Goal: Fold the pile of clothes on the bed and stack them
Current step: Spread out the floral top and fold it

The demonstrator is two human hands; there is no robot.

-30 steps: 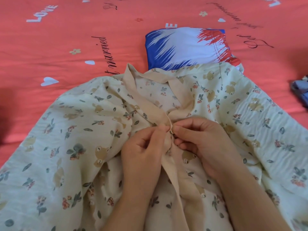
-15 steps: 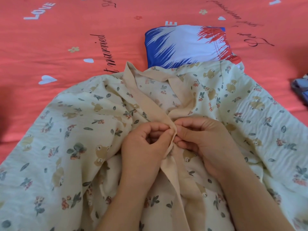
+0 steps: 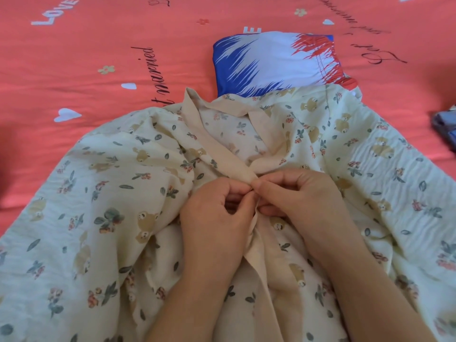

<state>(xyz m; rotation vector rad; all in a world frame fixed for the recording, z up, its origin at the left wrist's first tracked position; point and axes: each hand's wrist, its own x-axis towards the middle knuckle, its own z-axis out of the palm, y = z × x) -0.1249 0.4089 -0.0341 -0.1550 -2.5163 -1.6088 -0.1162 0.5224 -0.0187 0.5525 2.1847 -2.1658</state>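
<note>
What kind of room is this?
Probably a bedroom: a coral bedsheet printed with hearts and "LOVE" fills the view, with a floral shirt spread on it and a folded blue-and-white cloth behind.

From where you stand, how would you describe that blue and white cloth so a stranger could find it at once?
Start at the coral-red bedsheet printed with words and hearts, where a cream floral shirt lies spread out. Just beyond the shirt's collar lies the cloth, its near edge under the shirt. It alone has bold blue streaks on white, with red streaks on its right side.
</note>
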